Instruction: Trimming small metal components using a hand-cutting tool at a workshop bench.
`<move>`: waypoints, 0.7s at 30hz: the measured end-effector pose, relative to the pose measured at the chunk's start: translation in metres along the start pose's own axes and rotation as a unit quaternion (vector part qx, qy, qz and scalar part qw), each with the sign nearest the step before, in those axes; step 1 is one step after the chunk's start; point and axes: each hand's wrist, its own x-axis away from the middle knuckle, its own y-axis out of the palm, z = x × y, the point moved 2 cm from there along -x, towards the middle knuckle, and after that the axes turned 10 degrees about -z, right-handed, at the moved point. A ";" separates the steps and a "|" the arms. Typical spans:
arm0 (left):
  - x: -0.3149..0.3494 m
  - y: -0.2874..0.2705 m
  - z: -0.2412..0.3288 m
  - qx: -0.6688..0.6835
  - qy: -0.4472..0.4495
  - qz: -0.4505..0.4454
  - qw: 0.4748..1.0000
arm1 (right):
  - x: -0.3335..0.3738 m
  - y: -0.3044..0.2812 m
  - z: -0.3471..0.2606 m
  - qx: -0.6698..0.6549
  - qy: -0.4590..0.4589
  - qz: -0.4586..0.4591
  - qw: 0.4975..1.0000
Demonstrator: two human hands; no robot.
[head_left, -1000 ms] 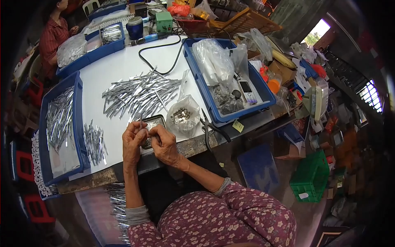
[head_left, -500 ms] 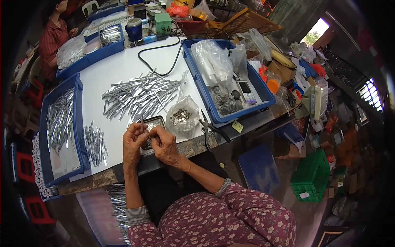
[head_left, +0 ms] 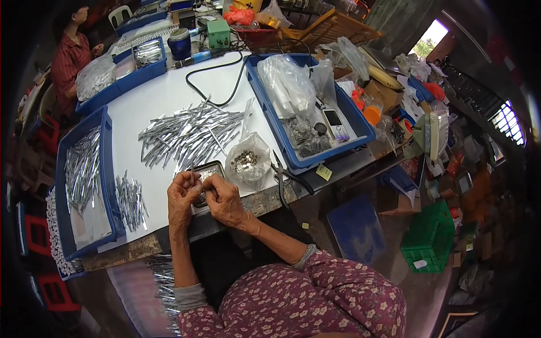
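My left hand (head_left: 181,196) pinches a thin silvery metal strip (head_left: 192,170) that sticks up above the fingers. My right hand (head_left: 224,198) is closed against the left one, fingertips at the strip's lower end; what it pinches is too small to tell. Both hands hover over a small dark tray (head_left: 209,169) at the table's front edge. A clear bag of small round metal pieces (head_left: 247,161) lies just right of the hands. A big heap of silvery strips (head_left: 189,135) is spread on the white tabletop beyond them.
A blue bin of strips (head_left: 84,174) stands at the left, with a small pile of strips (head_left: 131,198) beside it. Pliers (head_left: 284,177) lie right of the bag. A blue bin with plastic bags (head_left: 307,107) sits at the right. Another person (head_left: 70,53) works at the far left.
The hands have stayed over the small tray; the fingers shifted slightly and the strip now stands up above the left hand.
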 end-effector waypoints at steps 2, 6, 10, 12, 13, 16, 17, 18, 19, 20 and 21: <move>0.001 -0.001 0.000 -0.002 -0.003 0.012 1.000 | 0.000 0.000 -0.002 -0.008 0.000 -0.012 1.000; 0.000 0.001 0.002 0.001 -0.001 -0.005 1.000 | 0.000 -0.001 -0.001 -0.008 -0.004 -0.008 1.000; 0.000 0.004 0.002 -0.010 0.002 -0.001 1.000 | 0.000 -0.001 0.001 -0.004 -0.004 -0.012 1.000; 0.000 0.005 0.002 -0.018 0.004 0.001 1.000 | 0.000 -0.002 0.001 -0.009 0.000 -0.010 1.000; 0.000 0.005 0.002 -0.014 0.001 -0.003 1.000 | 0.000 -0.002 0.001 -0.007 0.003 -0.009 1.000; 0.000 0.005 0.002 -0.015 0.003 -0.009 1.000 | -0.001 -0.001 0.001 -0.007 0.007 -0.007 1.000; 0.001 0.005 0.002 -0.019 0.007 -0.011 1.000 | -0.001 -0.001 0.001 -0.010 0.009 -0.007 1.000; 0.000 0.005 0.001 -0.019 0.007 -0.012 1.000 | -0.001 -0.001 0.001 -0.009 0.009 -0.006 1.000; -0.001 0.004 0.000 -0.020 0.012 -0.015 1.000 | -0.001 -0.001 0.001 -0.008 0.010 -0.006 1.000; -0.001 0.003 -0.001 -0.021 0.017 -0.018 0.999 | -0.001 -0.002 0.001 -0.008 0.011 -0.007 1.000; -0.001 0.003 -0.001 -0.021 0.018 -0.019 0.999 | -0.001 -0.002 0.001 -0.007 0.011 -0.006 1.000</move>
